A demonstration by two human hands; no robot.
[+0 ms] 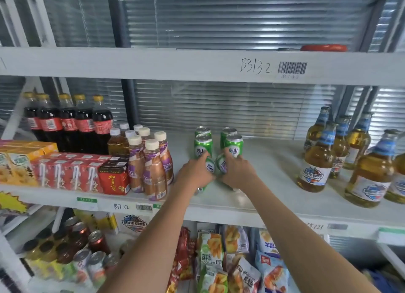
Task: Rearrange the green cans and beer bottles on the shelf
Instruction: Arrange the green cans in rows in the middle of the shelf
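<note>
Head view: the middle shelf (274,161) bears beer bottles (315,159) at right and four upright green cans (203,145) mid-shelf. Just before these, the left hand (194,172) and right hand (237,172) each wrap one tilted can.

Cans (203,144) mid-shelf (263,161); beer bottles (317,159) right.

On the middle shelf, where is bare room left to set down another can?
Bare shelf lies between the green cans and the beer bottles, with a narrower strip between the cans and the café bottles. The left end is packed. Both hands, left and right, grip the front cans.
</note>
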